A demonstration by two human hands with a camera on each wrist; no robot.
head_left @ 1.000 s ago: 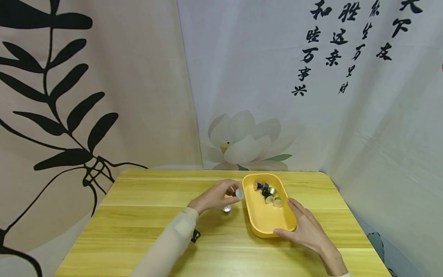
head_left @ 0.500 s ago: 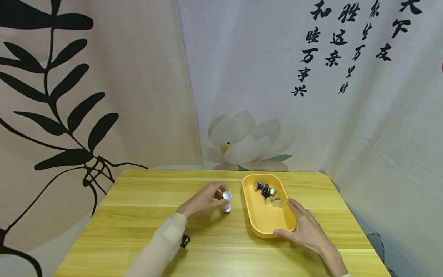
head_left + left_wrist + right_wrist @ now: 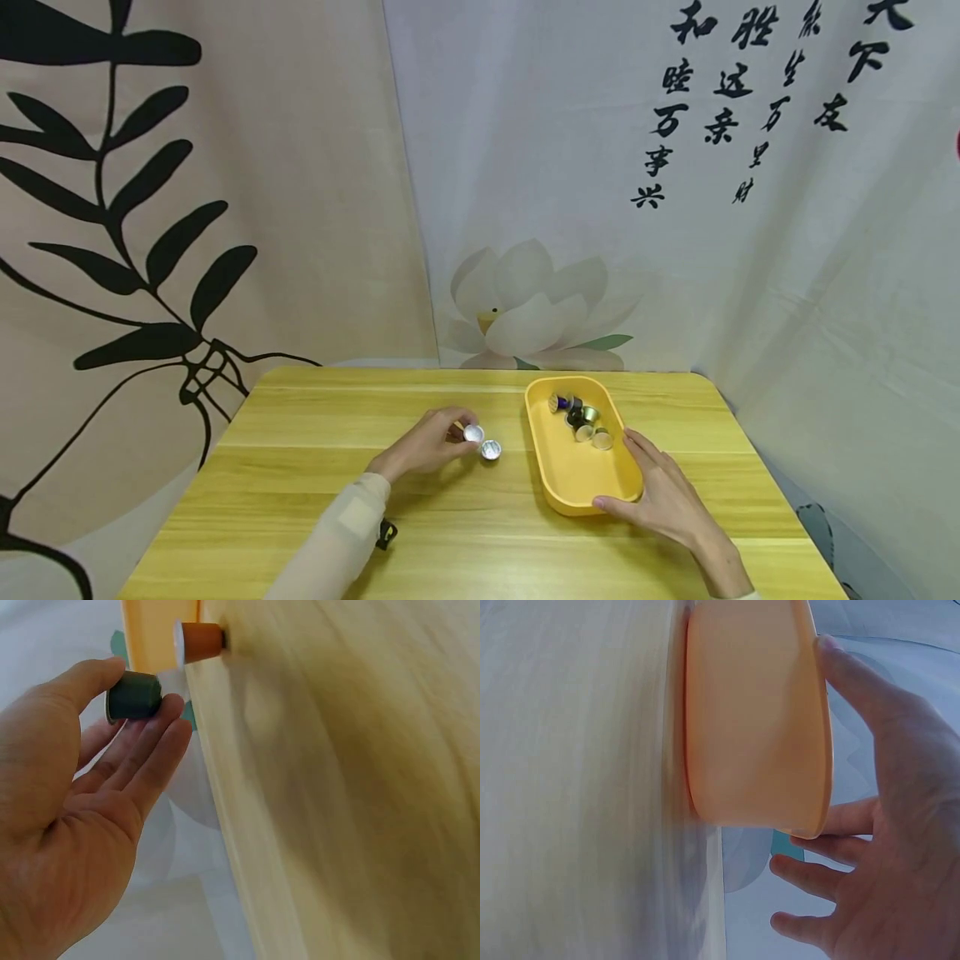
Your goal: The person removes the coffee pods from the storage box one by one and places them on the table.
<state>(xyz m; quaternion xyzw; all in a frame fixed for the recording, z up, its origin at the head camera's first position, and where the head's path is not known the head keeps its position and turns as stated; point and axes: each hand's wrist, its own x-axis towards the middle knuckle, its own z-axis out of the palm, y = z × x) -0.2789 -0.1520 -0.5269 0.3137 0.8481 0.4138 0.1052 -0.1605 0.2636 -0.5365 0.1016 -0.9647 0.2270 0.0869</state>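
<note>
My left hand (image 3: 427, 447) pinches a dark green coffee capsule (image 3: 135, 696) between thumb and fingertips, its pale lid (image 3: 473, 433) facing up. Just beside it an orange coffee capsule (image 3: 201, 642) stands on the table, silvery lid (image 3: 491, 450) upward in the head view. My right hand (image 3: 666, 492) holds the near right corner of a yellow tray (image 3: 558, 487), thumb on the near rim and fingers along the right side. In the right wrist view the thumb touches the tray's rim (image 3: 821, 750); the outer fingers are spread off it.
Several coffee capsules (image 3: 576, 417) in purple, black, gold and pale tones lie in the far half of the tray. The wooden table (image 3: 315, 467) ends at a back edge before hanging printed cloths (image 3: 555, 167). A black strap piece (image 3: 386, 533) shows below the left sleeve.
My left hand has moved left and down with the green capsule, from near the tray to beside the standing orange capsule. The right hand and tray have stayed put.
</note>
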